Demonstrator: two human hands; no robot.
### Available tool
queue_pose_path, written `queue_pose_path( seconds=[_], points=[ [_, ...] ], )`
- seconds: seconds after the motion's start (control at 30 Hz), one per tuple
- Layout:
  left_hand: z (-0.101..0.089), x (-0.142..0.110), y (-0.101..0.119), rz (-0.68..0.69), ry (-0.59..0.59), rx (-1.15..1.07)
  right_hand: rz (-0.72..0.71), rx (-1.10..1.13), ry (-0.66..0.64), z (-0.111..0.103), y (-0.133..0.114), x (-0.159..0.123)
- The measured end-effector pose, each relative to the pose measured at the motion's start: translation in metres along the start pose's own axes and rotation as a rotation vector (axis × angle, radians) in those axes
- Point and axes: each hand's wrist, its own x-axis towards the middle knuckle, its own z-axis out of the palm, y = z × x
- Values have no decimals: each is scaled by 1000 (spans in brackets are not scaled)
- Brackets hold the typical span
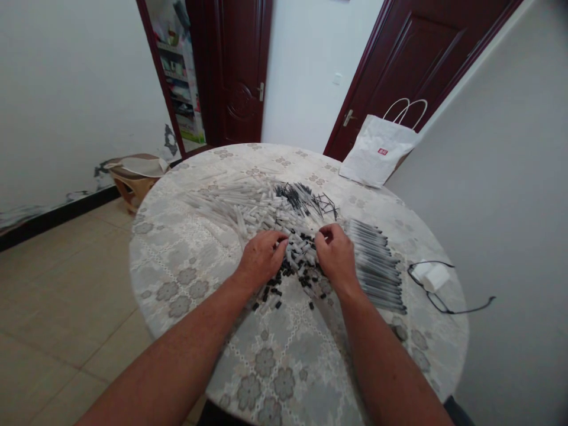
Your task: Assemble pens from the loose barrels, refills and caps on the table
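Observation:
My left hand [261, 255] is closed in a pinch at the left edge of a pile of small clear and black pen caps [298, 253]. Opposite it, across the pile, my right hand [336, 254] also has thumb and fingers pressed together. Whatever either hand grips is too small to make out. Beyond my hands lie a heap of clear pen barrels [235, 198] and a bunch of thin dark pen refills [299, 198]. Beside my right hand, a row of capped pens [379, 266] lies side by side.
The round table wears a patterned tablecloth [275, 349]. Eyeglasses [444, 310] and a small white object [435, 277] lie at its right edge. A white paper bag [379, 151] stands at the back right. A wooden stool [128, 186] is on the floor at left.

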Motion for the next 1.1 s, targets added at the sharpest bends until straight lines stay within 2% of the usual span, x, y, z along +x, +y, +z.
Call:
queue_pose_path(
  seconds=[0.1,0.17,0.3,0.4,0.47,0.6,0.67,0.8,0.93,1.1],
  points=[
    [-7,4,9,-102,-17,-160,53,175,108,-10,-7,-7],
    [-12,6,13,-201,-23,-294,60,322,111,-9,-13,-15],
    [-17,11,13,-409,-43,-647,-17,481,-55,4,-26,-36],
    [-17,13,9,-510,-22,-875,-102,443,-127,13,-35,-44],
    [-16,14,7,-549,21,-964,-162,390,-145,14,-35,-39],
    [-15,14,10,-599,98,-970,-201,99,-126,7,-16,-6],
    [-15,14,11,-602,100,-947,-119,-139,-188,3,1,17],
    [-14,14,12,-609,79,-925,-27,-256,-238,1,33,51],
    [-12,13,11,-589,94,-936,-4,-321,-344,9,46,56],
    [-13,13,13,-567,119,-882,-38,-358,-470,22,42,43]
  ],
)
